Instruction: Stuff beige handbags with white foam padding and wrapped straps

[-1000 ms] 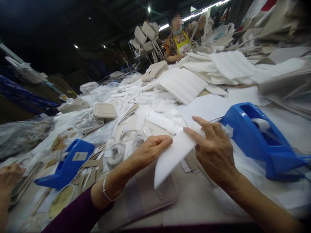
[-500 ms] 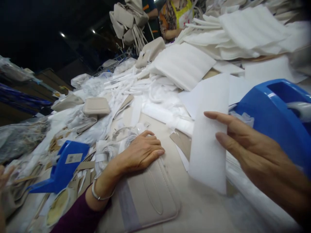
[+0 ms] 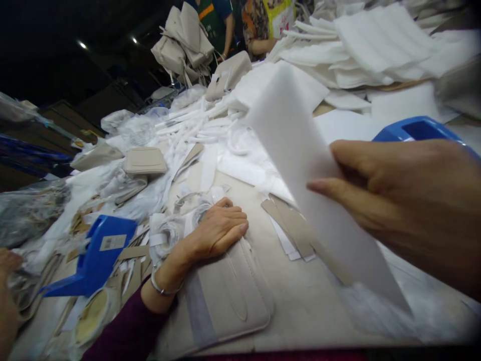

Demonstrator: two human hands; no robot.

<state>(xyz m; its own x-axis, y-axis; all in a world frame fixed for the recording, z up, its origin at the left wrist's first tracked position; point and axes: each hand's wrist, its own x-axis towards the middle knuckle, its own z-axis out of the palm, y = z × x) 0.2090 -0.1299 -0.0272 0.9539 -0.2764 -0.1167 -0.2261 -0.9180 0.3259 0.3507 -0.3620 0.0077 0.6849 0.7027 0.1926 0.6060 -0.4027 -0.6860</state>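
Note:
A beige handbag (image 3: 225, 296) lies flat on the table in front of me, a clear strip across its left side. My left hand (image 3: 221, 228) is closed over the bag's upper edge, fingers curled round it. Beside that hand are a roll of white wrapped strap (image 3: 165, 238) and clear plastic. Between thumb and fingers, my right hand (image 3: 376, 190) pinches a white foam sheet (image 3: 300, 150), raised and tilted above the table. Some of its fingers are hidden behind the palm, and the hand is slightly blurred.
Blue tape dispensers stand left (image 3: 103, 255) and right (image 3: 421, 128). Beige strips (image 3: 287, 225) lie between my hands. Stacked white foam sheets (image 3: 372, 45) fill the back right. Another beige bag (image 3: 146, 161) sits left. Co-workers (image 3: 259, 25) stand at the far side; another person's hand (image 3: 9, 260) shows far left.
My right hand has turned the white foam sheet from nearly upright to a slant, its top now leaning left. My left hand stays on the handbag. The view has shifted slightly.

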